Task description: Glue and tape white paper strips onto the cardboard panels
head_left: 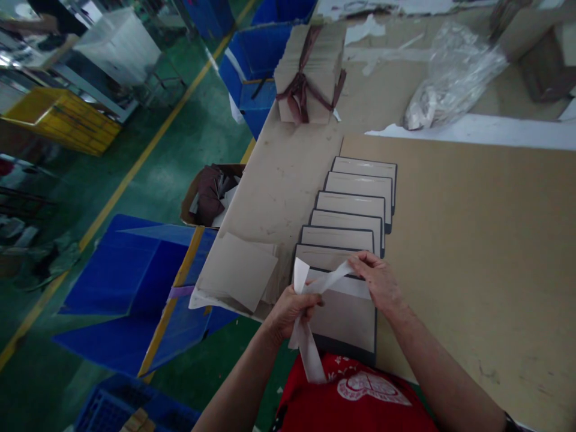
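White paper-like strips are gripped in my left hand, with ends sticking up above the fist and hanging down below it. My right hand pinches the end of one white strip, which stretches between both hands. Under them lies the nearest grey-beige panel with a dark border, at the table's front edge. A white band runs across its upper part. Beyond it, several similar dark-edged panels overlap in a row going away from me.
Loose beige sheets lie at the table's left corner. A stack of boards tied with brown ribbon stands farther back, and a clear plastic bag lies back right. Blue bins and a carton of scraps stand left of the table.
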### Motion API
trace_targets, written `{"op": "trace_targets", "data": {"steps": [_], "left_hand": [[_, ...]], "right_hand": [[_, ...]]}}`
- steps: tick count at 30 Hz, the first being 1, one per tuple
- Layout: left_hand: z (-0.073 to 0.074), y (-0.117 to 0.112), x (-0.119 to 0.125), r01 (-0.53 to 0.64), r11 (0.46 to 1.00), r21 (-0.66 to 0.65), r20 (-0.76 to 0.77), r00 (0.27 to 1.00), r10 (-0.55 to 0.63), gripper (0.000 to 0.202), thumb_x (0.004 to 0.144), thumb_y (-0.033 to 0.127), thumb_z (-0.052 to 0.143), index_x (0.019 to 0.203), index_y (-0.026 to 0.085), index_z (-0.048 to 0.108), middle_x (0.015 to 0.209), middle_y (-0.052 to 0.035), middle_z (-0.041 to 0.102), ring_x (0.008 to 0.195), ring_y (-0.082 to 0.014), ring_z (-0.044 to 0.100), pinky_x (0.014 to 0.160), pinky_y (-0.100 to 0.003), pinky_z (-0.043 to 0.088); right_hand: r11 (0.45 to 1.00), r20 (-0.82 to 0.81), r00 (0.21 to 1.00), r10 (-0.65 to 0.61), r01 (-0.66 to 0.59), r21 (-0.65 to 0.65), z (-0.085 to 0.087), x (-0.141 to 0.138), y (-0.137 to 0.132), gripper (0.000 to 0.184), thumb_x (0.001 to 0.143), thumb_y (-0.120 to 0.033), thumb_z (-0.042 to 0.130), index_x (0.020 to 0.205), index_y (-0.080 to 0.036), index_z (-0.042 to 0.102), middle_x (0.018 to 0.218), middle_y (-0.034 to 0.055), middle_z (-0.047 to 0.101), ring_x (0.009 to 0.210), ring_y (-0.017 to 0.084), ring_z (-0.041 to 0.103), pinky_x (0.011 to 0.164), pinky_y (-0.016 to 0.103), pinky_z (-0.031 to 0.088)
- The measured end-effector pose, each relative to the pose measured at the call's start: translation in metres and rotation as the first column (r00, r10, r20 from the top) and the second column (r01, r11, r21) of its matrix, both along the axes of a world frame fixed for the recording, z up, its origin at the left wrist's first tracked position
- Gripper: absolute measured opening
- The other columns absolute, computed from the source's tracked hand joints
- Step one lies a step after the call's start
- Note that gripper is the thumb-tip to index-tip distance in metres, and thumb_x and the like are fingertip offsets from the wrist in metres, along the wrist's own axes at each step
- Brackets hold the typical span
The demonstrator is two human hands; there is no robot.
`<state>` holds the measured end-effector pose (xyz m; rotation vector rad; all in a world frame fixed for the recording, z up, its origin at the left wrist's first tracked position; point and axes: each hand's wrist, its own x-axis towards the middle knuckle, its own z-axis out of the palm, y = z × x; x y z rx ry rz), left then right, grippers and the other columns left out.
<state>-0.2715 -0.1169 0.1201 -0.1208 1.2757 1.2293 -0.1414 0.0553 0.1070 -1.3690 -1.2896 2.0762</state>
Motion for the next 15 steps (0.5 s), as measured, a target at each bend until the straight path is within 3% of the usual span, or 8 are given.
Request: {"op": "trace_targets", "data": {"steps": [5, 8, 12, 15], "left_hand": [[-0.007, -0.002, -0.003, -0.041, 0.999, -0.018, 0.004, 0.999, 0.041, 0.058, 0.064, 0.025, 0.082, 0.119, 0.015, 0.064, 0.081, -0.0017, 0.069, 0.039, -0.0001, 0.035, 0.037, -0.017, 0.019], [-0.007, 0.001, -0.001, -0.112, 0.992, -0.050, -0.024, 0.994, 0.111, 0.060, 0.060, 0.025, 0.087, 0.117, 0.018, 0.067, 0.089, 0.0002, 0.067, 0.040, 0.0026, 0.031, 0.038, -0.017, 0.017], [0.002, 0.007, 0.004, -0.184, 0.981, 0.058, -0.118, 0.975, 0.189, 0.050, 0.061, 0.028, 0.087, 0.107, 0.015, 0.073, 0.090, -0.0025, 0.071, 0.043, 0.0016, 0.031, 0.041, -0.018, 0.023], [0.013, 0.014, 0.008, -0.086, 0.973, 0.213, -0.068, 0.992, 0.102, 0.071, 0.055, 0.025, 0.090, 0.122, 0.018, 0.069, 0.080, -0.0007, 0.071, 0.051, -0.0046, 0.044, 0.055, -0.020, 0.038]], "right_hand": [[0.980, 0.052, 0.983, -0.175, 0.170, 0.101, 0.002, 0.020, 0.015, 0.040, 0.055, -0.053, 0.085, 0.068, -0.020, 0.067, 0.056, -0.0041, 0.053, 0.051, 0.010, 0.040, 0.046, 0.023, 0.032], [0.975, 0.045, 0.979, -0.197, 0.191, 0.109, 0.009, 0.029, 0.017, 0.039, 0.056, -0.052, 0.085, 0.067, -0.020, 0.067, 0.057, -0.0037, 0.053, 0.050, 0.009, 0.039, 0.044, 0.022, 0.029], [0.995, 0.008, 0.998, -0.060, 0.059, 0.075, 0.029, 0.031, 0.010, 0.037, 0.064, -0.053, 0.082, 0.069, -0.020, 0.068, 0.057, -0.0026, 0.054, 0.049, 0.009, 0.039, 0.043, 0.021, 0.030], [0.991, -0.011, 0.993, 0.118, -0.117, 0.072, 0.047, 0.026, 0.001, 0.034, 0.069, -0.052, 0.080, 0.070, -0.019, 0.070, 0.056, -0.0020, 0.055, 0.049, 0.009, 0.041, 0.043, 0.021, 0.032]]}}
